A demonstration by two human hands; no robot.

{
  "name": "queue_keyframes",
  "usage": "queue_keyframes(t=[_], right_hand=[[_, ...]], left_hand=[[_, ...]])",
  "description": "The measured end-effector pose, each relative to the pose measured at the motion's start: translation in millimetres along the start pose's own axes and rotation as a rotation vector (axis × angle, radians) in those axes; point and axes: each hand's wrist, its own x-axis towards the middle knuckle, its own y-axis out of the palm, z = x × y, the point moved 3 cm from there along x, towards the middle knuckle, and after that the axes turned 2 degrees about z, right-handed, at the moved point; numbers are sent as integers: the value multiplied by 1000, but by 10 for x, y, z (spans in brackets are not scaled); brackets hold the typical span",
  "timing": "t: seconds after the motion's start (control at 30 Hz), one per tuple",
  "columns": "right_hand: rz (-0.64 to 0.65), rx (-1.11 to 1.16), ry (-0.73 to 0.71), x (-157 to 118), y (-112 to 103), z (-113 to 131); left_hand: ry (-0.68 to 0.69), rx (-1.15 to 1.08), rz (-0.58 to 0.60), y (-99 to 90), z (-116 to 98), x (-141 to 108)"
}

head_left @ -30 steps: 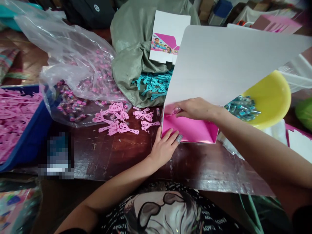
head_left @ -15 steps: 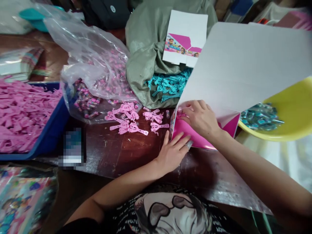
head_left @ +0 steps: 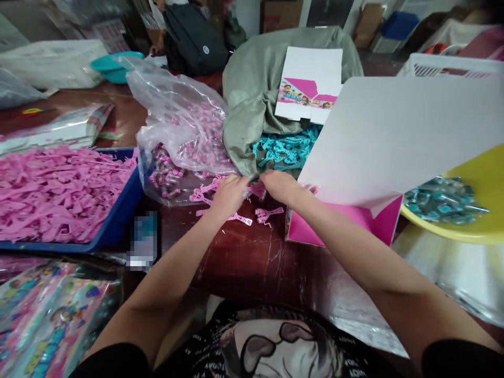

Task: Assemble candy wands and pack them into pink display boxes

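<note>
"Starting with the pink plastic pieces (head_left: 241, 219), where do they lie?"

"On the dark table (head_left: 240, 262), in a cluster partly under the left hand (head_left: 229, 195). One piece (head_left: 269, 213) lies apart, beside the pink-lined box (head_left: 388, 218)."

"And the fingers?"

"The left ones bend down over the cluster; the right hand (head_left: 279, 185) is just beside them. Blur and the backs of the hands hide the fingertips, so I can't tell whether either grips anything."

"How would you handle these well?"

"I'd take each by its flat perforated end, free its thin prongs from its neighbours before lifting, and keep the right forearm clear of the white lid (head_left: 394, 131)."

"What's around?"

"A blue tray (head_left: 123, 215) of pink parts at left, a clear plastic bag (head_left: 157, 89) and grey-green sack (head_left: 252, 68) behind, a yellow bowl (head_left: 480, 178) at right."
</note>
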Motion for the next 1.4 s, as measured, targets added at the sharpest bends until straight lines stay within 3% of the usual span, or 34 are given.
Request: queue_keyframes(t=[0.13, 0.2, 0.33, 0.43, 0.53, 0.63, 0.8, 0.97, 1.13, 1.27, 1.33, 1.4], right_hand=[[60, 57, -100, -28, 187, 66], [65, 94, -103, -27, 248, 146], [-15, 209, -143, -177, 178, 232], [-106, 628, -318, -451, 79, 233], [-108, 1115, -442, -710, 69, 227], [-105, 1217, -428, -856, 110, 228], [-232, 1161, -364, -964, 101, 121], [-200, 1016, -407, -1051, 37, 87], [-257, 797, -509, -1122, 2, 180], [-306, 746, -371, -1149, 149, 282], [-255, 728, -270, -1116, 223, 321], [-162, 675, -261, -1025, 227, 361]], left_hand=[[-269, -6, -61, -318, 339, -388], [-379, -161, -105, -365, 380, -624], [-538, -870, -121, -228, 180, -1069], [-666, -1234, -118, -148, -47, -1259], [-545, -1419, 15, -173, -261, -1229], [-413, -1525, 154, -209, -389, -1123], [-360, -1429, 182, -213, -465, -1047], [-303, -1236, 65, -268, -527, -1047], [-194, -961, -51, -282, -624, -1098], [-204, -773, -132, -189, -647, -1182], [-202, -729, -128, -135, -603, -1221], [-209, -726, -104, -97, -512, -1257]])
